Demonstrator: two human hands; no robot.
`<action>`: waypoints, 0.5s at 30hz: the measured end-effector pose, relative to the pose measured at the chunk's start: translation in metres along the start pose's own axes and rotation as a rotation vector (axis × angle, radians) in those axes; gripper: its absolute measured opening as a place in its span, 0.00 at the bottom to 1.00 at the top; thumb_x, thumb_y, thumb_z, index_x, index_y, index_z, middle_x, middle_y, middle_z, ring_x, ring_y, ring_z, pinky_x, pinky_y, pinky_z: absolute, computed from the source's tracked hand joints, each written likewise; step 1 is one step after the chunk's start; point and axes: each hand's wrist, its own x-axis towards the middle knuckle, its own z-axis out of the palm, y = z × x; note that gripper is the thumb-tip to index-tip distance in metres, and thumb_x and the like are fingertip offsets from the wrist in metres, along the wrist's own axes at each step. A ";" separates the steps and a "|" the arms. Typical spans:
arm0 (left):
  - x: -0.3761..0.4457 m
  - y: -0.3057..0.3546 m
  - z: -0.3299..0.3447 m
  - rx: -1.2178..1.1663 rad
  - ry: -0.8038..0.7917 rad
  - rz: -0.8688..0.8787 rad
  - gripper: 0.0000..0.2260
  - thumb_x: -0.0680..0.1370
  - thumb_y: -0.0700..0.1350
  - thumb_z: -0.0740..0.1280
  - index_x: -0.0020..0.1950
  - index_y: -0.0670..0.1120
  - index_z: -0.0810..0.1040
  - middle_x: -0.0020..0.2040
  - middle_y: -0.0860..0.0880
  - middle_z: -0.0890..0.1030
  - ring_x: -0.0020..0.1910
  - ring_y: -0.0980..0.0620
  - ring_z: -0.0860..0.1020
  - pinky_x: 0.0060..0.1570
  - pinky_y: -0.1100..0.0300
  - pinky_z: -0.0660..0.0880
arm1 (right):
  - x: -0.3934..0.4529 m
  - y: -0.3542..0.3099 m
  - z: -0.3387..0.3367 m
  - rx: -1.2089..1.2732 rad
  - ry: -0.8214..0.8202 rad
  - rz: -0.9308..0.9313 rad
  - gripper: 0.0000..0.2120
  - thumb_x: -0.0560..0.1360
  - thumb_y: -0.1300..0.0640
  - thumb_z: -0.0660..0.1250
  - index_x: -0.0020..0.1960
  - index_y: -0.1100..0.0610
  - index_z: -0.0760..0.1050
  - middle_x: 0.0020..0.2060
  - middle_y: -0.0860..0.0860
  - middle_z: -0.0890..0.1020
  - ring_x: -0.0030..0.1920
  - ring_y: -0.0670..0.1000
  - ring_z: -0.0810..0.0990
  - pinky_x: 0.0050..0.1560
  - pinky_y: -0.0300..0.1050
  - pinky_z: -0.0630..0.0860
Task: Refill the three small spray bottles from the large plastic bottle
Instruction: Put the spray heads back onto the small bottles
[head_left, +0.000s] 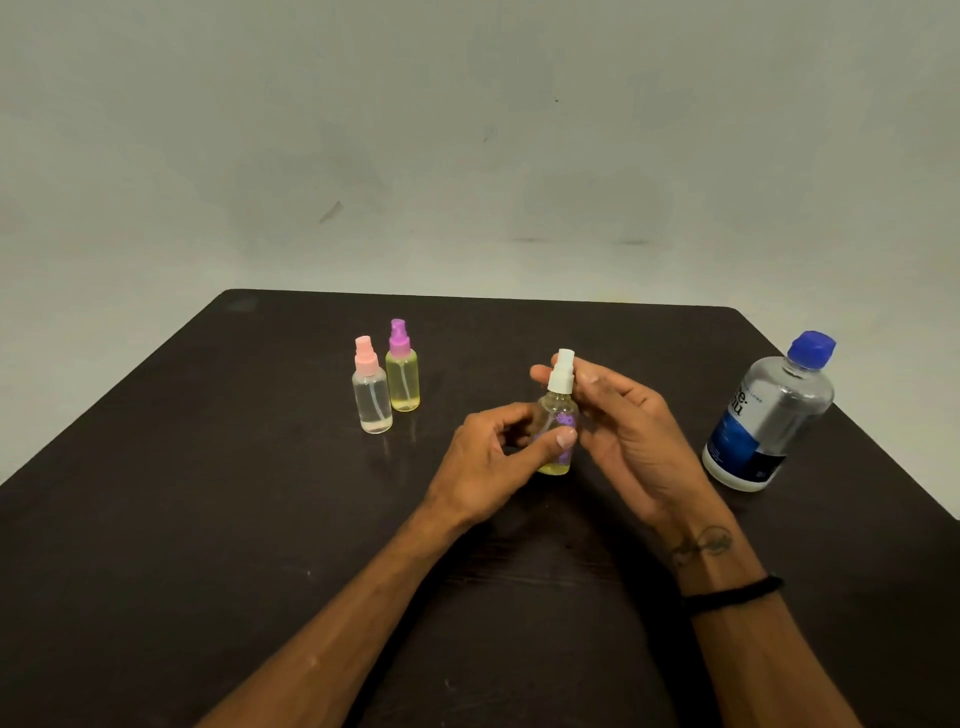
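1. A small clear plastic spray bottle with a pink pump top (371, 387) stands on the dark matte table (208, 493), holding clear liquid.
2. Touching it, a yellowish translucent spray bottle with a purple pump top (402, 369) stands upright.
3. The left hand (493, 462) is clamped around a small clear spray bottle with a white pump top (558, 415), yellow liquid at its base.
4. The right hand (631, 441) pinches its white top.
5. Far right, a large clear plastic bottle with a blue cap (769, 415) stands capped.

Bare forearms, no sleeves; right wrist wears a black band (732, 595) below a small tattoo (704, 543)
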 end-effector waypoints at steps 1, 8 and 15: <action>0.000 0.000 -0.001 -0.013 -0.005 -0.005 0.13 0.78 0.55 0.74 0.60 0.51 0.85 0.52 0.47 0.87 0.53 0.44 0.85 0.58 0.40 0.81 | 0.000 0.000 0.001 -0.002 0.004 -0.001 0.15 0.84 0.61 0.62 0.68 0.62 0.79 0.62 0.60 0.85 0.65 0.57 0.83 0.65 0.56 0.81; 0.000 0.002 -0.002 -0.053 -0.054 -0.021 0.13 0.80 0.53 0.74 0.61 0.49 0.85 0.52 0.46 0.87 0.54 0.42 0.85 0.59 0.39 0.80 | 0.001 0.003 0.001 -0.007 0.113 -0.042 0.15 0.75 0.61 0.71 0.62 0.60 0.83 0.56 0.59 0.87 0.58 0.56 0.87 0.58 0.52 0.85; 0.000 0.000 0.000 -0.051 -0.094 -0.008 0.17 0.78 0.59 0.73 0.61 0.52 0.85 0.51 0.44 0.87 0.53 0.37 0.84 0.57 0.36 0.79 | 0.002 0.004 0.001 -0.028 0.139 -0.054 0.23 0.69 0.58 0.76 0.63 0.59 0.82 0.55 0.56 0.88 0.59 0.54 0.86 0.58 0.51 0.84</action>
